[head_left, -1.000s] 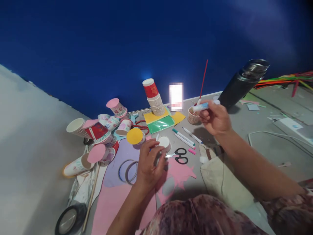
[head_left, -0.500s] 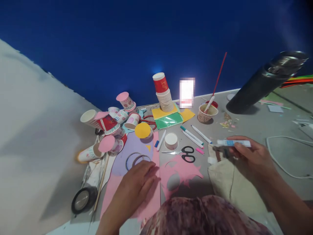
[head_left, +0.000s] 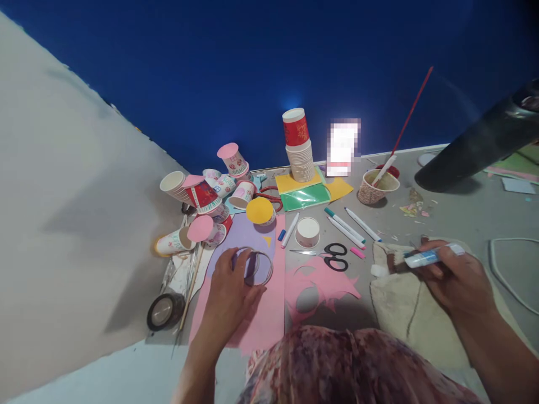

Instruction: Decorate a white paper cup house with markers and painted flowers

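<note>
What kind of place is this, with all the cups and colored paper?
Probably a craft table. Paper cups stand stacked, black scissors and marker pens lie on it, the left hand touches cut pink paper, and the right hand holds a tube.

One scissors (head_left: 330, 256), three markers (head_left: 351, 224), two tape rolls (head_left: 165, 311)

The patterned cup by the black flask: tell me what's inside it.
A brush with a long red handle leans out of the patterned cup. Its bristle end and the cup's bottom are hidden by the wall.
</note>
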Demonstrator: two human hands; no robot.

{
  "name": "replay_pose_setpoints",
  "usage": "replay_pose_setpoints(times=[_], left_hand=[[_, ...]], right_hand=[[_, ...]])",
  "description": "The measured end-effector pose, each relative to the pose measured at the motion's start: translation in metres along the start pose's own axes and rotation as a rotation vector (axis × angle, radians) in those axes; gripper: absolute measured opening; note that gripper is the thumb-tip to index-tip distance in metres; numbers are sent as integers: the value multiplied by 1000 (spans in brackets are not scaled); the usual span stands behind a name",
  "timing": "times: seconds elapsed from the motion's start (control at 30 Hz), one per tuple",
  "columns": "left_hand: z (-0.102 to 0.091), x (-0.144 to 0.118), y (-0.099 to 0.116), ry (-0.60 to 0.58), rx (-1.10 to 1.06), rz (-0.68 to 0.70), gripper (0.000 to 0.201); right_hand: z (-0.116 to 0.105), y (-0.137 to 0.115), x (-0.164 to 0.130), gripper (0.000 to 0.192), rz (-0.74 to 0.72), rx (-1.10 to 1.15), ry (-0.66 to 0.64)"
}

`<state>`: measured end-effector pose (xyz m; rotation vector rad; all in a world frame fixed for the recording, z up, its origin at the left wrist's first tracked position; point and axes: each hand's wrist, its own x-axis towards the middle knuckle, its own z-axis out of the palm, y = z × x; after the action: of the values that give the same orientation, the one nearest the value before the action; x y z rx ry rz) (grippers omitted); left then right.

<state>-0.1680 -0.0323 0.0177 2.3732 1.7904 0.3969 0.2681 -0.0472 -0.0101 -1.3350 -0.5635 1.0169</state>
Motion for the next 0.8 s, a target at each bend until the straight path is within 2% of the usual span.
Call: replay_pose_setpoints(times=[0.13, 0.27, 0.5, 0.7, 0.8], left_hand=[[17, 1, -3, -21, 29, -8, 108], [26, 8, -2, -74, 39, -63, 120], [20, 20, 2, -111, 6, -115, 104], [18, 22, -5, 13, -75, -94, 75], [21, 22, -8, 27, -81, -79, 69]], right_hand=[[-1, -1, 3, 40, 0, 31, -11], [0, 1, 4, 41, 3, 32, -19], [-2, 1, 5, 40, 5, 27, -30], [-4, 3, 7, 39, 9, 32, -33], [-4, 4, 7, 40, 11, 29, -35]])
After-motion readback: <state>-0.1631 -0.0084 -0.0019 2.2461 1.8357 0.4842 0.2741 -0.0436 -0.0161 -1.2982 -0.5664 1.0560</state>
